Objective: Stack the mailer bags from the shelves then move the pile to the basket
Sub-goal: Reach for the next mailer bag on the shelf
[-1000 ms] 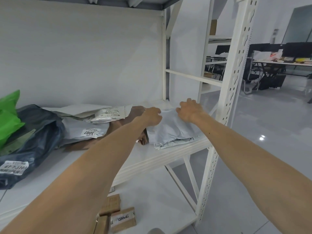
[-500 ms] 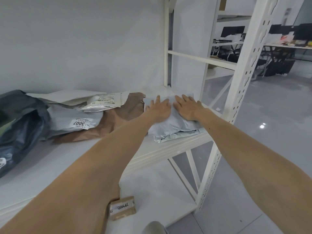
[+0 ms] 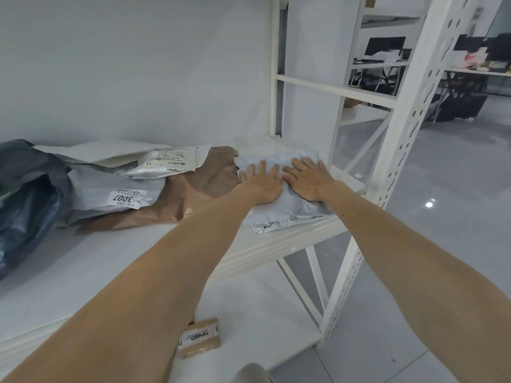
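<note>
A small pile of grey mailer bags (image 3: 287, 208) lies at the right end of the white shelf (image 3: 143, 252). My left hand (image 3: 262, 183) and my right hand (image 3: 307, 181) press flat on top of it side by side, fingers straight. Left of the pile lie a brown mailer bag (image 3: 193, 194), a grey mailer bag with a "3007" label (image 3: 110, 194), a silver mailer bag (image 3: 163, 165), a white flat mailer bag (image 3: 110, 152) and a dark navy mailer bag (image 3: 25, 189). No basket is in view.
The shelf's perforated white upright (image 3: 398, 150) stands just right of the pile. A taped cardboard box (image 3: 199, 341) sits on the lower shelf. Grey floor and desks lie beyond to the right.
Both hands went from curled at the pile's far edge to lying flat on its top, and the view has moved closer and lower.
</note>
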